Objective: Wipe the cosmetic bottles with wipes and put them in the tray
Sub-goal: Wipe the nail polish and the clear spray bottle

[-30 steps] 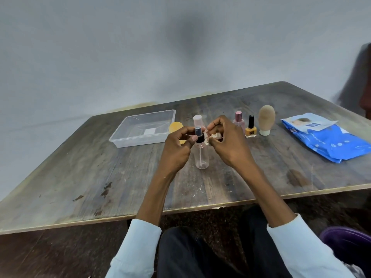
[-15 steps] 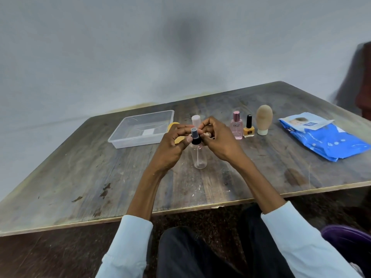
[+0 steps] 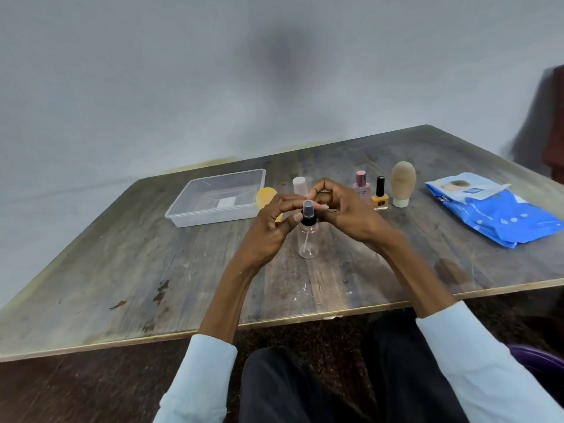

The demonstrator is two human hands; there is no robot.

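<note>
Worktop (image 3: 128, 279): worn dark wood, near edge crossing below the forearms, far edge against a grey wall. Broad bare stretch on the left front; a smaller bare patch on the right front, below the wipes pack.

Clear plastic tray (image 3: 183, 213) sits far left of centre, open side up, well apart from the near edge. A yellow-orange rounded item (image 3: 265, 195) stands just beside the tray's right wall, partly hidden by the left hand. A pale pink capped bottle (image 3: 299, 185) shows behind the fingers.

Row to the right of the hands: pink perfume bottle (image 3: 361, 184), orange nail polish bottle with black cap (image 3: 380, 199), then a beige egg-shaped bottle on a white cap (image 3: 403, 186); all upright, near each other. Blue wipes pack (image 3: 500, 215) lies flat at far right, flap lifted, near the right edge.

Both forearms come up from light blue sleeves and meet over the centre of the worktop. Left hand (image 3: 271, 230): fingers curled, thumb and forefinger tips at the black collar of the clear spray bottle (image 3: 308, 239), grip closed on its neck. Right hand (image 3: 345, 209): fingers bent inward toward the nozzle, tips pinched together; a pale scrap shows between them, possibly a wipe, too small to tell for sure.

The spray bottle stands upright with its base on the worktop, directly below and between the two hands, body uncovered, well apart from the tray.
</note>
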